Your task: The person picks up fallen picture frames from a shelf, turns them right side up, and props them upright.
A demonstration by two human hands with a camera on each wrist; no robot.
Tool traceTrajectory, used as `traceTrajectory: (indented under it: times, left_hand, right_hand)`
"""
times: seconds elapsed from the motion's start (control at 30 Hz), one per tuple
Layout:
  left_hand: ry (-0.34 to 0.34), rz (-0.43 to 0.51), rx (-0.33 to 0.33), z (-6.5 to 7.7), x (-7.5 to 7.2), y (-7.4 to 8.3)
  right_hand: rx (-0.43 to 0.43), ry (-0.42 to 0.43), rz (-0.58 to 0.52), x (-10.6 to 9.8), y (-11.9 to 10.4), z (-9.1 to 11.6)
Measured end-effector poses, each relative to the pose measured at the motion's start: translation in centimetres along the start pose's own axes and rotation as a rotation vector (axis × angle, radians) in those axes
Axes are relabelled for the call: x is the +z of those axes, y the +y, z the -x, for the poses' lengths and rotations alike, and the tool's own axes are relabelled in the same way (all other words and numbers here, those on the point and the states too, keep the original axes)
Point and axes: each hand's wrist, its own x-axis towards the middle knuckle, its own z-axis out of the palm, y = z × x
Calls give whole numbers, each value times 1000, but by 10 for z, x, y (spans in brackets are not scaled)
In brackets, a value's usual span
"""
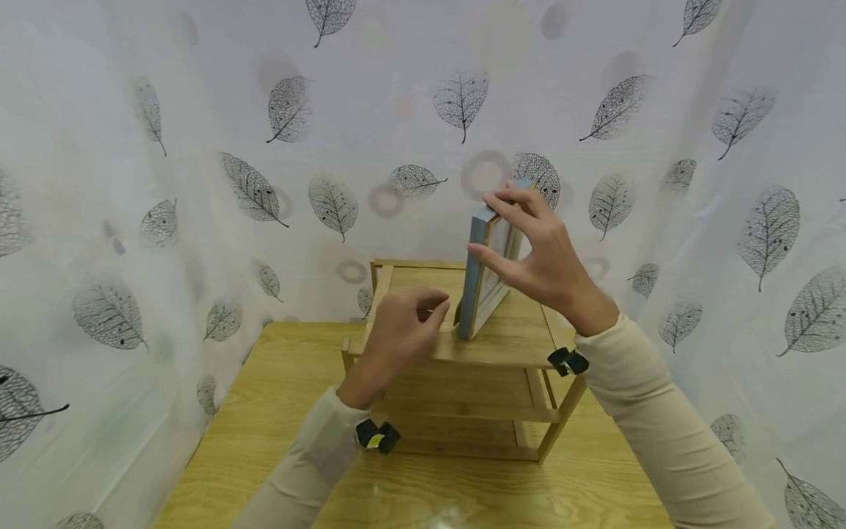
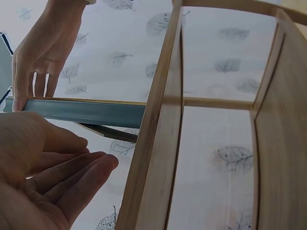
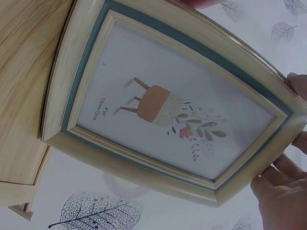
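While the right hand (image 1: 538, 250) grips its upper corner between thumb and fingers, the blue-and-cream picture frame (image 1: 470, 286) stands upright on the top board of the three-tier wooden shelf rack (image 1: 529, 327). Its printed insert (image 3: 168, 105), showing a stool and flowers, faces the rack's right side; its easel leg (image 2: 108, 132) juts toward the rack's left. The left hand (image 1: 406, 327), empty with loosely bent fingers, hovers over the rack's front left, near that leg. Below the rack spreads a wood-grain tabletop (image 1: 277, 367); behind it hangs a leaf-print curtain (image 1: 396, 110).
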Motion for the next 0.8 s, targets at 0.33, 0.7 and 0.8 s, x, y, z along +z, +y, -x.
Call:
traceTrajectory:
  times: [0.33,0.7,0.8]
  left_hand:
    - [-96,6,-13,-4,4,1]
    - [-159,-24,-24,-6,9,3]
    - [-174,-20,-18,-7,10,4]
  right_hand:
    - [-28,-7,-11,-5,3,3]
    - [-15,-49,-44,-8,8,3]
    - [-12,-58,-56,-9,8,2]
